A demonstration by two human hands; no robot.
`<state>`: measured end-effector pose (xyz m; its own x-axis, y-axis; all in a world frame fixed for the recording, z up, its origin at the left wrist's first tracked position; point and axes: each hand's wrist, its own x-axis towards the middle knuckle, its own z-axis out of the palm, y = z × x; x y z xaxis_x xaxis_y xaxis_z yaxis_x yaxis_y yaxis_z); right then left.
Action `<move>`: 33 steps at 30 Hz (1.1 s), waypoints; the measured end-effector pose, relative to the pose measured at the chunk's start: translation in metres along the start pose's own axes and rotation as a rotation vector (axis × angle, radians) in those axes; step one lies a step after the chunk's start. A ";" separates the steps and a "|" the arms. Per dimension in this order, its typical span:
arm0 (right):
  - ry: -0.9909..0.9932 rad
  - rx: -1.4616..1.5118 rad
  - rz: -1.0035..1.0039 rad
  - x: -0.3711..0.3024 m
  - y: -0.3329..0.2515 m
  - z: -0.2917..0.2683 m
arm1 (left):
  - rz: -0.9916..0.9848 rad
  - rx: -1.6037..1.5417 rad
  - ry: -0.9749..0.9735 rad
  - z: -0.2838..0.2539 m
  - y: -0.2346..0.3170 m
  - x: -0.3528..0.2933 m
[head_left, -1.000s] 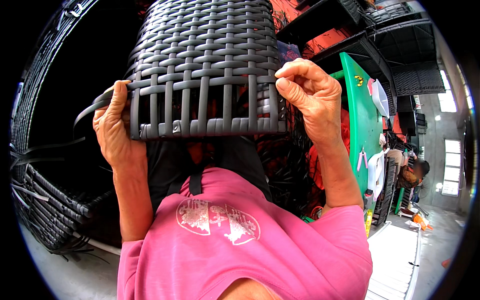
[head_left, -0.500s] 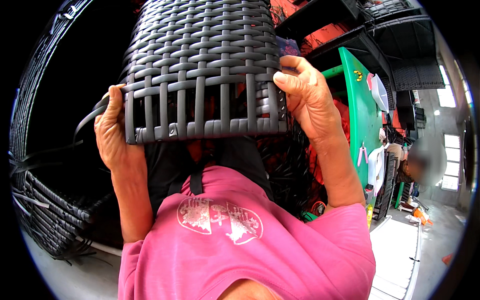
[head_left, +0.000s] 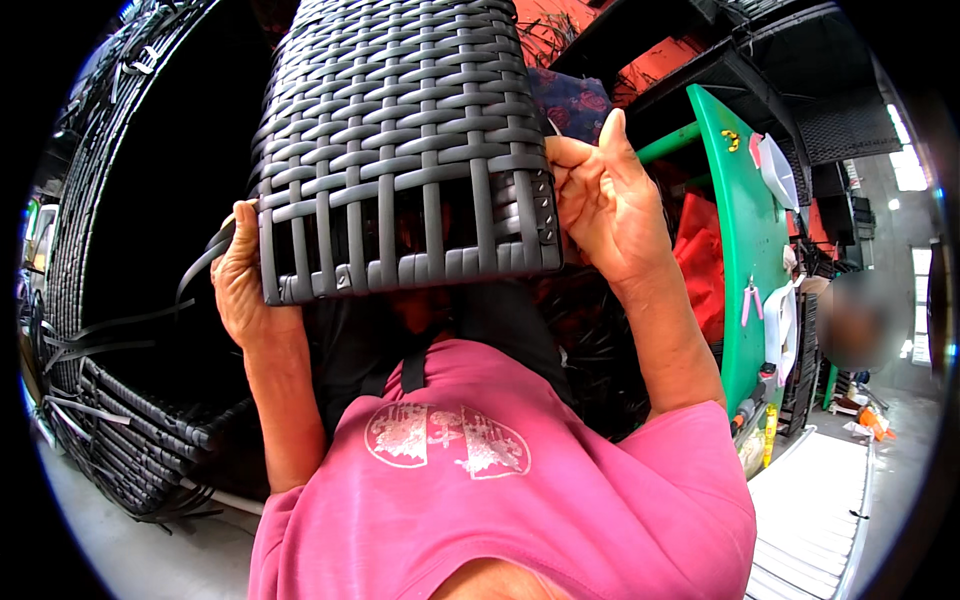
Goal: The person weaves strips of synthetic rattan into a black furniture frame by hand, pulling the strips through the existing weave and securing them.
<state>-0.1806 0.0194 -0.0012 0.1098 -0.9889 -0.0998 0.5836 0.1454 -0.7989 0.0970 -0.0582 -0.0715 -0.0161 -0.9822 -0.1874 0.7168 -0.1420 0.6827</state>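
Observation:
A dark grey woven rattan piece [head_left: 400, 130] stands in front of me. Its weave is tight at the top, and bare upright strips show along the lower rim. At its left edge, my left hand [head_left: 245, 285] grips it, thumb in front and fingers hidden behind. A loose flat strip [head_left: 205, 262] trails leftward from beside that hand. My right hand [head_left: 612, 215] is at the right edge, thumb raised away and index finger against the side, the other fingers loosely bent. Small staples or tacks show on the right side face below it.
A green board [head_left: 725, 250] with pink-handled pliers [head_left: 751, 302] hanging on it stands at my right. Large black woven furniture [head_left: 140, 430] fills the left. Red cloth [head_left: 700, 260] lies behind the board, and a white slatted panel [head_left: 810, 510] is at lower right. A blurred person is farther right.
My right thumb has lifted off the woven piece's right edge and now points up. The piece has tilted and turned slightly, showing more of its right side. My left hand keeps its grip.

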 end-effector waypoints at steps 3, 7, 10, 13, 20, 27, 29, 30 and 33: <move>-0.022 -0.029 -0.008 0.002 0.006 -0.007 | 0.000 -0.036 0.000 0.004 0.002 -0.001; 0.103 -0.275 -0.028 0.007 0.004 0.003 | 0.009 -0.019 0.002 0.003 0.001 -0.001; 0.021 -0.160 -0.007 0.009 0.007 -0.008 | 0.002 -0.003 0.011 0.005 0.000 -0.002; -0.058 -0.042 0.009 0.012 0.008 -0.014 | 0.018 0.011 0.021 0.007 0.002 -0.005; -0.094 0.010 -0.015 0.016 0.016 -0.022 | -0.009 0.041 -0.004 0.003 0.005 -0.003; -0.156 0.278 -0.082 0.014 0.042 -0.026 | -0.033 0.076 0.031 -0.003 0.010 0.002; -0.149 0.316 -0.130 0.013 0.044 -0.020 | -0.038 0.104 0.040 -0.004 0.011 0.003; -0.190 0.286 -0.147 0.013 0.043 -0.020 | -0.036 0.105 0.044 -0.005 0.011 0.005; -0.167 0.206 -0.180 0.012 0.039 -0.013 | -0.104 0.031 -0.045 -0.011 0.016 0.007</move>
<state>-0.1669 0.0124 -0.0416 0.1102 -0.9833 0.1450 0.7546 -0.0122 -0.6561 0.1157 -0.0661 -0.0694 -0.1209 -0.9665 -0.2264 0.6875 -0.2460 0.6832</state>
